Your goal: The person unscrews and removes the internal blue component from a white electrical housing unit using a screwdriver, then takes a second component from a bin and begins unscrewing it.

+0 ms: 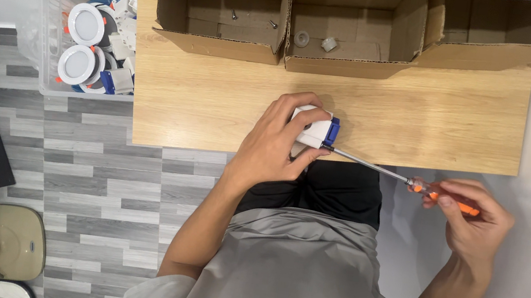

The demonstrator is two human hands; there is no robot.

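White plastic box (311,128) with a blue end piece, held at the near edge of the wooden table (423,123), roughly mid-width. Left hand (274,145) wraps it: fingers curled over the top and far side, thumb underneath, pressed against the casing. Screwdriver (408,182) tip meets the blue end; metal shaft runs right and slightly nearer, out past the table edge. Right hand (472,222) pinches the orange handle between thumb and closed fingers, off the table to the right.

Far side of table: three open cardboard boxes in a row. Left box (219,12) holds a few screws; middle box (345,35) holds two small pale parts; right box (501,30) contents cannot be made out.

Left of table, on the grey plank floor: clear bin (58,34) with round white lamps (85,24) and mixed white and blue parts.
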